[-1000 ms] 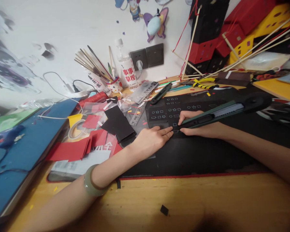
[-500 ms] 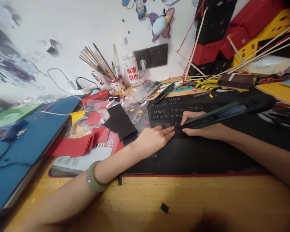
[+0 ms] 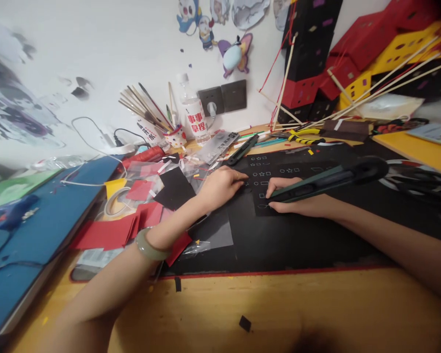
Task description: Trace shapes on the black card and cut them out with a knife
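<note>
My right hand (image 3: 297,196) is closed around a dark utility knife (image 3: 312,182), its tip end down on black card with pale outlined shapes (image 3: 289,170). The card carries small circles, stars and squares in rows. To its left, my left hand (image 3: 222,186) rests low over the card's left side, index finger stretched to the right and the other fingers bent. Whether it pinches a piece of card is hidden. Under both hands lies a black cutting mat (image 3: 279,245). Black card pieces (image 3: 174,188) sit beside my left wrist.
Red paper (image 3: 106,230), a tape roll (image 3: 115,201) and clear plastic film crowd the left. Behind lie a second utility knife (image 3: 243,149) and yellow-handled pliers (image 3: 306,137). A brush cup (image 3: 175,136) and bottle (image 3: 193,110) stand by the wall. Box models (image 3: 308,49) rise at right.
My left hand has moved left and up from the knife tip, and its fingers have bent. The right hand still holds the knife at the card. The view has shifted slightly.
</note>
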### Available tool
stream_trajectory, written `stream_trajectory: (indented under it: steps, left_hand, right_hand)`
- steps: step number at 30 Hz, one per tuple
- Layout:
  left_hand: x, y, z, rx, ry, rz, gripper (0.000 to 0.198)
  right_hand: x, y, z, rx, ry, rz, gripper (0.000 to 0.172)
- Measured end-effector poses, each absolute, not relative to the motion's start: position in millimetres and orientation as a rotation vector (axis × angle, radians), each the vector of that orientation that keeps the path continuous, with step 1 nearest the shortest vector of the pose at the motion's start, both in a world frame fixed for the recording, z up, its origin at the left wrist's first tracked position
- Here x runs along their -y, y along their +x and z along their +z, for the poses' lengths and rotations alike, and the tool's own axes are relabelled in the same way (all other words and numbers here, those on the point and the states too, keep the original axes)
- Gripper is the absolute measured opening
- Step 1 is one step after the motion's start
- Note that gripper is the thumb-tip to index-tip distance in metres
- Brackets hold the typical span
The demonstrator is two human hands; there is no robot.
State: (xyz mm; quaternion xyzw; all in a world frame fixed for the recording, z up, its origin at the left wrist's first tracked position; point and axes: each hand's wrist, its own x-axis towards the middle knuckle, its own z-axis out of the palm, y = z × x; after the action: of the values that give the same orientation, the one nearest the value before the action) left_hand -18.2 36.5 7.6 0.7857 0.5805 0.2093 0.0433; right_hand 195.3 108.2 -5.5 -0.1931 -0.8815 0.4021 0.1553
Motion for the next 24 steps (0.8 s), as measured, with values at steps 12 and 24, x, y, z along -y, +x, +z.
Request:
stream_trajectory:
  steps: [12, 24]
  left_hand:
    - [-28, 5, 2, -1.586, 2.171, 0.431, 0.025]
    - [-34, 13, 5, -1.619, 1.987, 0.383, 0.016]
  right_hand:
    - [-107, 195, -3, 2.56, -0.541, 1.183, 0.008]
    - [-108, 196, 0, 2.468, -0.626, 1.375, 0.009]
